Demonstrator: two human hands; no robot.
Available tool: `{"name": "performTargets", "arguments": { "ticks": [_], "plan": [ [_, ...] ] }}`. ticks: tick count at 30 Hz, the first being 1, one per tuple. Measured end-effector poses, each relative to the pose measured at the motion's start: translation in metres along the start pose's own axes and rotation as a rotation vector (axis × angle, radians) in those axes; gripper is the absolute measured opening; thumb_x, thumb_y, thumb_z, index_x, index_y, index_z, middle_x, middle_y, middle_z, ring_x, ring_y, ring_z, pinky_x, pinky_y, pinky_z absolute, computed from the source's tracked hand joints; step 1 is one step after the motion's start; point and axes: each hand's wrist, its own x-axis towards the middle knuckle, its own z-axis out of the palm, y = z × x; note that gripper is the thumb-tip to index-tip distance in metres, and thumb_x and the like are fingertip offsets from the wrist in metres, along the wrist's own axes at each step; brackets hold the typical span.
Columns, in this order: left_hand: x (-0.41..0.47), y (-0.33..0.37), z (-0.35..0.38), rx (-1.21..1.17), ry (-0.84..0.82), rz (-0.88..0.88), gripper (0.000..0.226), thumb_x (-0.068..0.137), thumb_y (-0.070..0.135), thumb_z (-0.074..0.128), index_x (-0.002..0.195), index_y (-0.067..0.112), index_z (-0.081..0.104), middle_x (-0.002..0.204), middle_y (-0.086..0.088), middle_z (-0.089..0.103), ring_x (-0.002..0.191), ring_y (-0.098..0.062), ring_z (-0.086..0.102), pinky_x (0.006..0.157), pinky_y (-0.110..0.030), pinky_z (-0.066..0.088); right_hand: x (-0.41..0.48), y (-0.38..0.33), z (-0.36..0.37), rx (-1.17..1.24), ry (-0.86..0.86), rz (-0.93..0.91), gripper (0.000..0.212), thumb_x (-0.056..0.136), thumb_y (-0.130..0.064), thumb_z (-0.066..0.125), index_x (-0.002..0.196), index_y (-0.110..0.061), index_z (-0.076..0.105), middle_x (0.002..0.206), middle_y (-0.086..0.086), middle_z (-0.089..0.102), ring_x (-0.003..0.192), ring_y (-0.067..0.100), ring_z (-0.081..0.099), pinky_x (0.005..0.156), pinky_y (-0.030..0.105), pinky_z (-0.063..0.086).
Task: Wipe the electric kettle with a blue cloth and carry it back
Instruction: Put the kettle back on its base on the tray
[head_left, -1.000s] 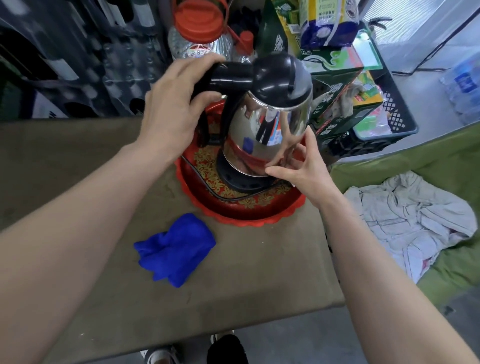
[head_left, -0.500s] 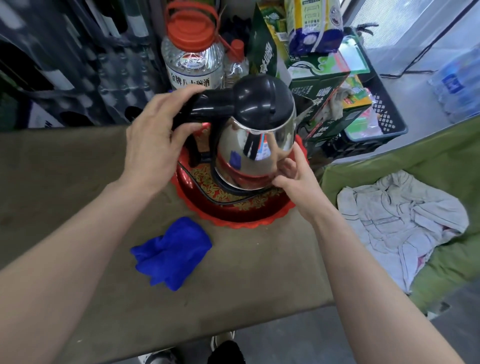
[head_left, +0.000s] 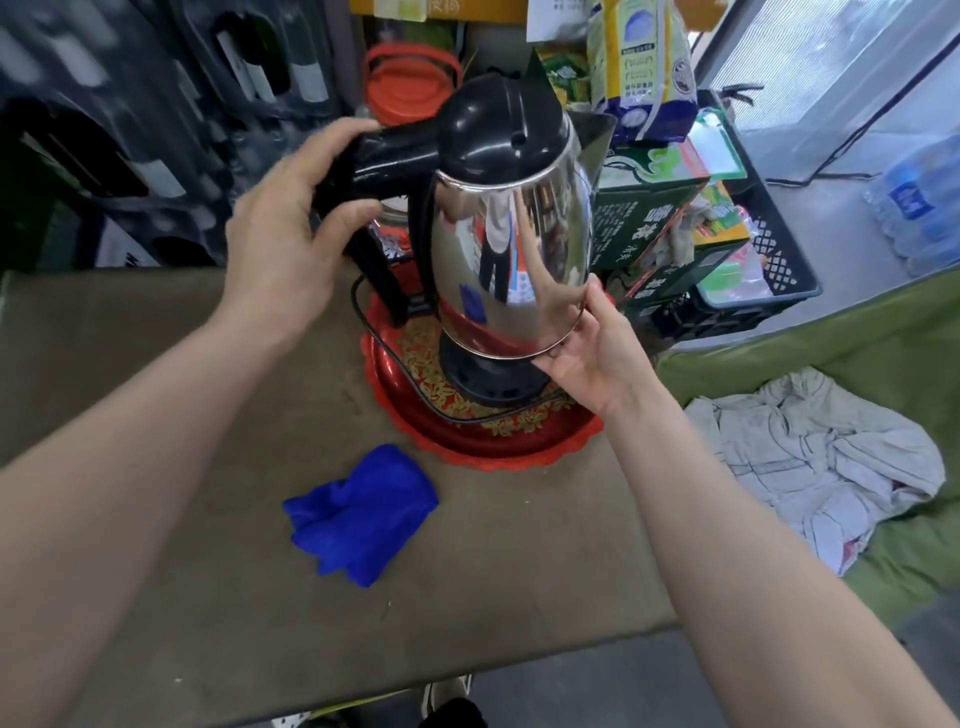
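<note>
Kettle (head_left: 511, 249) higher, between both hands.

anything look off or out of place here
Nothing looks spilled or damaged. The steel electric kettle with black lid is tilted, lifted off its black base on the red patterned tray. The blue cloth lies crumpled on the table, untouched.

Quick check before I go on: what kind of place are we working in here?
Probably a storeroom or a shop's back corner, not a kitchen. Green cartons and packaged goods are stacked behind the table, a black crate holds packets, and a shrink-wrapped pack of water bottles sits on the floor.
</note>
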Motion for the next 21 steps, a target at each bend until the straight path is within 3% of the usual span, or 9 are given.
{"name": "performTargets", "arguments": {
  "ticks": [6, 11, 14, 16, 18, 20, 21],
  "plan": [
    [-0.004, -0.01, -0.003, -0.026, 0.024, -0.02, 0.049, 0.09, 0.037, 0.059, 0.135, 0.053, 0.046, 0.127, 0.013, 0.059, 0.115, -0.021, 0.06, 0.091, -0.051, 0.054, 0.001, 0.005, -0.003, -0.065, -0.014, 0.02, 0.063, 0.106, -0.055, 0.043, 0.151, -0.011, 0.048, 0.139, 0.013, 0.068, 0.128, 0.032, 0.066, 0.106, 0.046, 0.054],
    [-0.003, -0.009, -0.001, -0.033, 0.014, -0.018, 0.051, 0.092, 0.03, 0.06, 0.136, 0.051, 0.046, 0.127, 0.012, 0.057, 0.118, -0.019, 0.059, 0.092, -0.051, 0.053, -0.003, 0.005, -0.007, -0.123, -0.008, 0.018, 0.058, 0.106, -0.054, 0.042, 0.151, -0.016, 0.048, 0.14, 0.01, 0.067, 0.128, 0.028, 0.066, 0.097, 0.04, 0.058],
    [-0.002, -0.007, 0.0, 0.001, -0.007, -0.012, 0.05, 0.093, 0.031, 0.059, 0.136, 0.053, 0.045, 0.125, 0.01, 0.059, 0.117, -0.019, 0.058, 0.093, -0.051, 0.053, 0.001, 0.003, -0.015, -0.286, 0.034, -0.138, 0.052, 0.105, -0.03, 0.048, 0.154, -0.017, 0.042, 0.149, 0.01, 0.059, 0.132, 0.026, 0.061, 0.11, 0.043, 0.051],
    [-0.002, -0.006, 0.002, 0.058, -0.023, 0.004, 0.048, 0.094, 0.033, 0.058, 0.136, 0.052, 0.045, 0.125, 0.006, 0.06, 0.115, -0.019, 0.057, 0.097, -0.048, 0.049, -0.004, -0.001, -0.02, -0.5, 0.03, -0.351, 0.074, 0.091, 0.001, 0.043, 0.16, -0.023, 0.03, 0.147, 0.007, 0.057, 0.134, 0.023, 0.058, 0.108, 0.035, 0.05],
    [-0.004, -0.003, 0.006, 0.12, -0.024, 0.007, 0.048, 0.095, 0.032, 0.058, 0.138, 0.049, 0.045, 0.126, 0.006, 0.06, 0.114, -0.015, 0.055, 0.103, -0.041, 0.043, -0.01, -0.001, -0.025, -0.679, -0.073, -0.449, 0.094, 0.083, 0.018, 0.041, 0.163, -0.028, 0.021, 0.149, 0.007, 0.052, 0.138, 0.021, 0.055, 0.096, 0.023, 0.054],
    [-0.007, 0.0, 0.014, 0.163, -0.032, -0.001, 0.048, 0.096, 0.032, 0.057, 0.138, 0.051, 0.044, 0.127, 0.007, 0.058, 0.116, -0.015, 0.053, 0.105, -0.044, 0.04, -0.011, 0.001, -0.03, -0.81, -0.22, -0.468, 0.103, 0.084, 0.016, 0.054, 0.165, -0.03, 0.011, 0.158, 0.01, 0.042, 0.143, 0.019, 0.05, 0.094, 0.023, 0.055],
    [-0.008, 0.002, 0.017, 0.176, -0.044, -0.006, 0.048, 0.096, 0.033, 0.057, 0.137, 0.052, 0.043, 0.129, 0.007, 0.058, 0.119, -0.016, 0.053, 0.106, -0.049, 0.038, -0.007, 0.004, -0.032, -0.866, -0.253, -0.465, 0.109, 0.084, 0.007, 0.066, 0.165, -0.033, 0.006, 0.163, 0.008, 0.037, 0.145, 0.018, 0.048, 0.101, 0.027, 0.053]
  ]
}}
